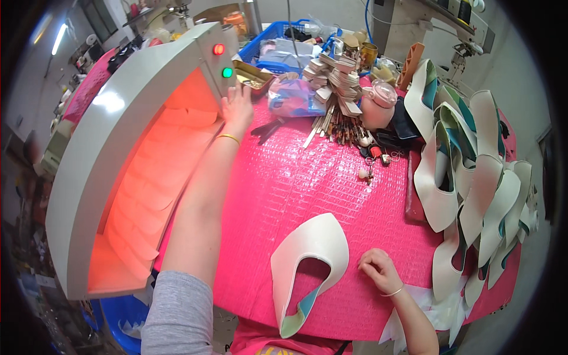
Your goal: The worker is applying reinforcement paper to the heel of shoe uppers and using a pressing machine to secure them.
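Grey sleeve at lower left leads to the left hand at upper left, fingers by the green light of the glowing heater; whether it grips anything, I cannot tell. One white upper lies at lower centre on the pink mat, near the loosely curled right hand, its grip unclear. Tending the heater seems the step; next probably calls for lifting that upper by its edge.

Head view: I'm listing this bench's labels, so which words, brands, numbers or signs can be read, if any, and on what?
None can be read clearly.
Red garment with yellow print: cut off at the lower edge.
Round red lamp and round green lamp on the curved off-white machine: any markings too small.
Cream pointed piece with teal lining: no lettering visible.
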{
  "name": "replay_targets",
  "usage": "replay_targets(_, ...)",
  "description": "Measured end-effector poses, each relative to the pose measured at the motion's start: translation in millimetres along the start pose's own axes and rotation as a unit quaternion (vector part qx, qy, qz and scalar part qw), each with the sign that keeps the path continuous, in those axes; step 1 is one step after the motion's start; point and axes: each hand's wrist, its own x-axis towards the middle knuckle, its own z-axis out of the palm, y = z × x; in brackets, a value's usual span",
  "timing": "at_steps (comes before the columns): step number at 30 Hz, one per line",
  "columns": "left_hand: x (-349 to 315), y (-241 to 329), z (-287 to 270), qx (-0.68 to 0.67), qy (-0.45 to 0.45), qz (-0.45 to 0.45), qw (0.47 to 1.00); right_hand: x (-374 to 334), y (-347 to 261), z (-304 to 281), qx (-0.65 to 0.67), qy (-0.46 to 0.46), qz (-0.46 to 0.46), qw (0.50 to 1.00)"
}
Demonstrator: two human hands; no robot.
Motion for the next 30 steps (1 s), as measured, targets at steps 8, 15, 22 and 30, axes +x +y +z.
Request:
replay_targets(8, -17.5, -6.0, 32.7, -0.01, 0.064, -0.02, 0.998, 0.1, -1.3, -8.3, -0.006, -0.079, -0.01, 0.997)
replay_targets(15, -131.5, 30.1, -48.0, -0.599, -0.141, -0.014, 0.788, -7.2, 16.4, -1.4, 0.01, -0.027, -0.027, 0.999)
replay_targets(22, -255.7, 67.5, -170.1, -0.347, -0.246, 0.271, 0.863, -26.5, -7.1, 37.7, -0.067, 0.115, -0.144, 0.981)
replay_targets(30, -297.4, 193.3, -258.0, -0.364, -0.365, 0.396, 0.76, -194.8, -27.7, -43.3, 0.068, 0.237, 0.25, 0.936)
